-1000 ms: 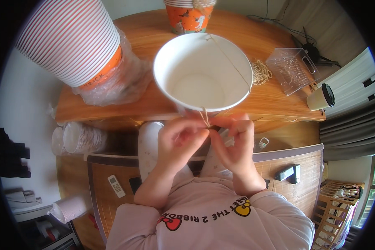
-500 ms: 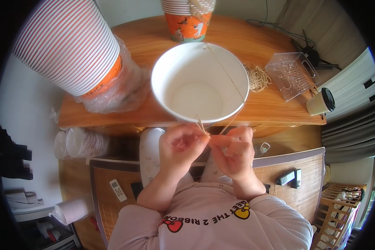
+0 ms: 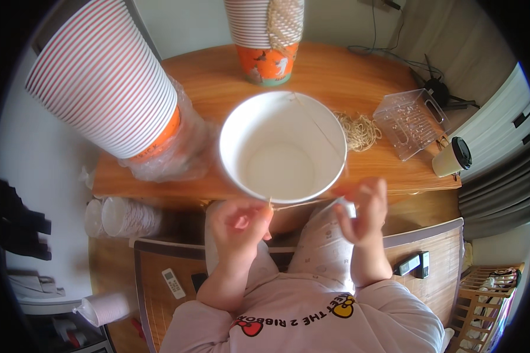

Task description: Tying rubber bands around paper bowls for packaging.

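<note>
A large white paper bucket (image 3: 282, 147) stands at the near edge of the wooden table (image 3: 347, 76), its open mouth toward me. A thin beige string (image 3: 297, 204) stretches below its near rim between both hands. My left hand (image 3: 241, 220) pinches one end right at the rim. My right hand (image 3: 362, 209) pulls the other end out to the right and looks blurred. More string runs across the bucket's mouth toward the far rim.
A tall stack of striped paper cups (image 3: 103, 79) in plastic wrap leans at the left. Another stack (image 3: 265, 35) with string stands at the back. A tangle of string (image 3: 356, 129), a clear plastic box (image 3: 412, 120) and a lidded coffee cup (image 3: 453, 157) lie right. A remote (image 3: 172, 282) lies on the floor mat.
My hands were together under the bucket's rim; now the right hand has pulled away to the right, drawing the string taut. The bucket sits slightly lower in view.
</note>
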Demonstrator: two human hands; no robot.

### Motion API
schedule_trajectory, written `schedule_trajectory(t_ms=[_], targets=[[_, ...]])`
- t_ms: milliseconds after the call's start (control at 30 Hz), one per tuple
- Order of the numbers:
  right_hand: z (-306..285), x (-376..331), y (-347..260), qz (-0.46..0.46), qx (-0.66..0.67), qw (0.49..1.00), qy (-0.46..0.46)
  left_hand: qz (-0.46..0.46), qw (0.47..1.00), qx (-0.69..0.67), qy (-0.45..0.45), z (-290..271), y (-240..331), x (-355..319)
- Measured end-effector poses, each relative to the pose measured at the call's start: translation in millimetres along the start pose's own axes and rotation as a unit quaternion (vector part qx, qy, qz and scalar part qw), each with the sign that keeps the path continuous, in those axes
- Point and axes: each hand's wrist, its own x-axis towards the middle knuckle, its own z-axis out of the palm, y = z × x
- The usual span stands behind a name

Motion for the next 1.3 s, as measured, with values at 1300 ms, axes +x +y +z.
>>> schedule_trajectory(t_ms=[1300], targets=[[-18.3,66.5,-30.9,-0.134,0.074,0.964,-0.217,0.406,0.880,0.245,0.035,-31.1,-26.9,7.8]])
